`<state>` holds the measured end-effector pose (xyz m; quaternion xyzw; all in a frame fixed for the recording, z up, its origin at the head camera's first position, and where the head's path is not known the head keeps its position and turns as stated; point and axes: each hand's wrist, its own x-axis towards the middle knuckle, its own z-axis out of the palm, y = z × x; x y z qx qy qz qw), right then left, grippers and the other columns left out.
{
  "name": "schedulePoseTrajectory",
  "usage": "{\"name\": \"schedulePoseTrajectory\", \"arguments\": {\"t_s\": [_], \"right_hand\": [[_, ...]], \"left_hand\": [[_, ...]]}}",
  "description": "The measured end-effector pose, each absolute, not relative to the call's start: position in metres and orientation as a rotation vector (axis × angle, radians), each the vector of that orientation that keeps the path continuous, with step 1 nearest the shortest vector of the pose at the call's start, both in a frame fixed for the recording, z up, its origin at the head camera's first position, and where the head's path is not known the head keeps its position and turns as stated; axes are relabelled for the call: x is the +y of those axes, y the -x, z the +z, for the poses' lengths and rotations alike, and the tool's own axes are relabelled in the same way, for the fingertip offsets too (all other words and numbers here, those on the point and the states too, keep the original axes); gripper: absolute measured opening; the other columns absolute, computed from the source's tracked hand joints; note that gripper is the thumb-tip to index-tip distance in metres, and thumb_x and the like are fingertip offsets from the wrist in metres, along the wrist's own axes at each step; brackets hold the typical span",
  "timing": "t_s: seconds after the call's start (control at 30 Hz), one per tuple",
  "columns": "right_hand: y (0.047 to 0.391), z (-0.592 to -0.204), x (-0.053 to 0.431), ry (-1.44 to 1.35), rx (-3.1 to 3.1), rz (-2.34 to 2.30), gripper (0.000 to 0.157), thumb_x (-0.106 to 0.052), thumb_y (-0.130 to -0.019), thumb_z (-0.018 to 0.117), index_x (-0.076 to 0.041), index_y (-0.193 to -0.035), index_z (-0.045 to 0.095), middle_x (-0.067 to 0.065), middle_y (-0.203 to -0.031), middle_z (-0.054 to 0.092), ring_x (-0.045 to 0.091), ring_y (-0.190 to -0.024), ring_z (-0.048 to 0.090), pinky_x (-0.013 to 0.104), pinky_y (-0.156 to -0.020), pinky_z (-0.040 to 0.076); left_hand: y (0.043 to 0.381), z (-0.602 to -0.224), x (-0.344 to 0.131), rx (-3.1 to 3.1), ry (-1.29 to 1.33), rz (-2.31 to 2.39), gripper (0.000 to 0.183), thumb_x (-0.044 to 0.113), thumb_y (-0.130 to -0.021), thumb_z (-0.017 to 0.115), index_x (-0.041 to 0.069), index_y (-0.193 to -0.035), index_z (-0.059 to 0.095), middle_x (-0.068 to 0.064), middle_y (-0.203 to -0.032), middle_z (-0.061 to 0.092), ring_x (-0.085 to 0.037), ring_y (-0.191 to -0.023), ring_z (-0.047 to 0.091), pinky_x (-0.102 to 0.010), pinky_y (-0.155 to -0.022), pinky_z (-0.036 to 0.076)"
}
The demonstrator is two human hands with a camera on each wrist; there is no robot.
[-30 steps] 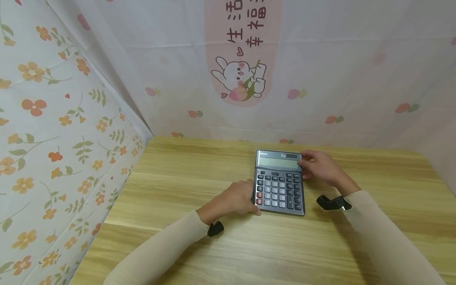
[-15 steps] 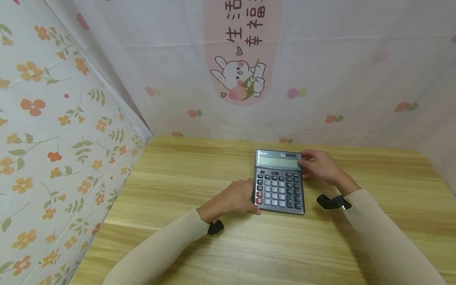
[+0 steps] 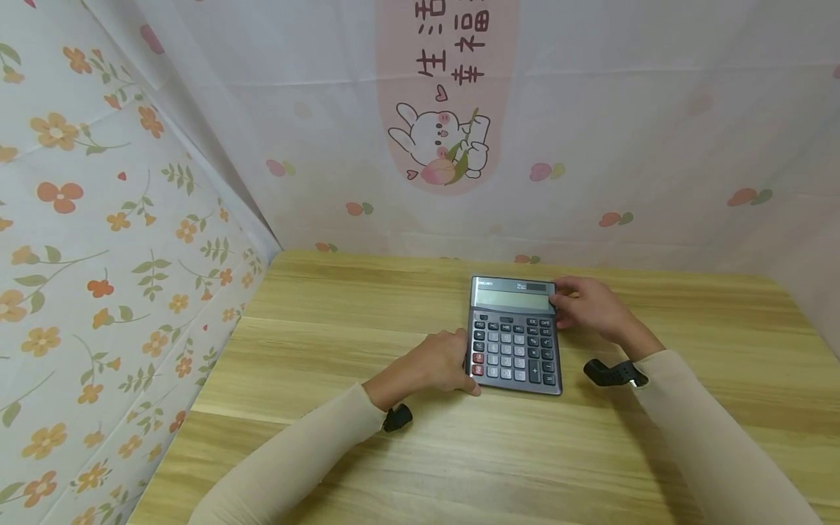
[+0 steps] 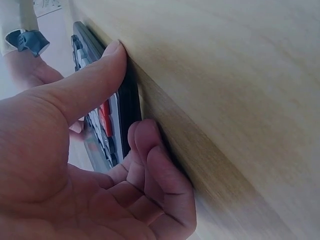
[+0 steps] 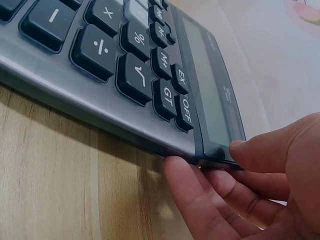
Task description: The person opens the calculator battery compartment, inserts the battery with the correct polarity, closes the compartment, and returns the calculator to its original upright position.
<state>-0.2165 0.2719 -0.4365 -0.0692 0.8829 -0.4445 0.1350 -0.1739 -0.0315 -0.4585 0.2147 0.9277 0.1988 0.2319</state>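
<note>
A dark grey desk calculator (image 3: 514, 337) lies face up on the wooden table, its display at the far end. Two red keys stand out at its lower left. My left hand (image 3: 441, 362) holds the calculator's left side low down, thumb by the near corner. In the left wrist view its fingers (image 4: 167, 175) curl against the side edge. At the upper right my right hand (image 3: 593, 310) pinches the edge beside the display (image 5: 212, 100). The right wrist view shows that thumb (image 5: 265, 150) on the display's edge and the fingers along and beneath the side.
The wood-grain table (image 3: 341, 306) extends around the calculator on all sides. A white cloth (image 3: 315, 146) with a printed rabbit hangs behind it, and a flowered cloth (image 3: 85, 240) at the left. Each wrist carries a black camera mount (image 3: 610, 372).
</note>
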Motion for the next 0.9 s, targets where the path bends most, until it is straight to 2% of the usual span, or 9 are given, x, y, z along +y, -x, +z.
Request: {"name": "schedulePoseTrajectory", "arguments": {"t_s": [0.2, 0.47, 0.9], "right_hand": [[0.217, -0.437, 0.272, 0.209, 2.557, -1.289, 0.05, -0.004, -0.114, 0.054, 0.022, -0.155, 0.042, 0.04, -0.136, 0.058, 0.036, -0.099, 0.076, 0.037, -0.078, 0.066], [0.217, -0.439, 0.272, 0.209, 2.562, -1.282, 0.051, -0.005, -0.114, 0.054, 0.022, -0.155, 0.041, 0.04, -0.132, 0.063, 0.035, -0.099, 0.076, 0.037, -0.079, 0.066], [0.215, -0.438, 0.271, 0.213, 2.559, -1.291, 0.053, -0.007, -0.114, 0.054, 0.022, -0.157, 0.039, 0.04, -0.132, 0.063, 0.034, -0.098, 0.075, 0.037, -0.08, 0.066]], "left_hand": [[0.181, -0.472, -0.032, 2.544, -0.581, 0.566, 0.078, 0.042, -0.077, 0.103, 0.002, -0.128, 0.06, -0.001, -0.093, 0.064, -0.019, -0.079, 0.062, -0.034, -0.071, 0.054], [0.165, -0.438, -0.031, 2.535, -0.553, 0.578, 0.072, 0.033, -0.08, 0.102, 0.0, -0.127, 0.06, -0.003, -0.091, 0.064, -0.02, -0.08, 0.063, -0.033, -0.071, 0.053], [0.164, -0.437, -0.031, 2.53, -0.553, 0.569, 0.07, 0.035, -0.082, 0.101, 0.0, -0.127, 0.06, -0.003, -0.093, 0.064, -0.02, -0.08, 0.063, -0.033, -0.07, 0.052]]}}
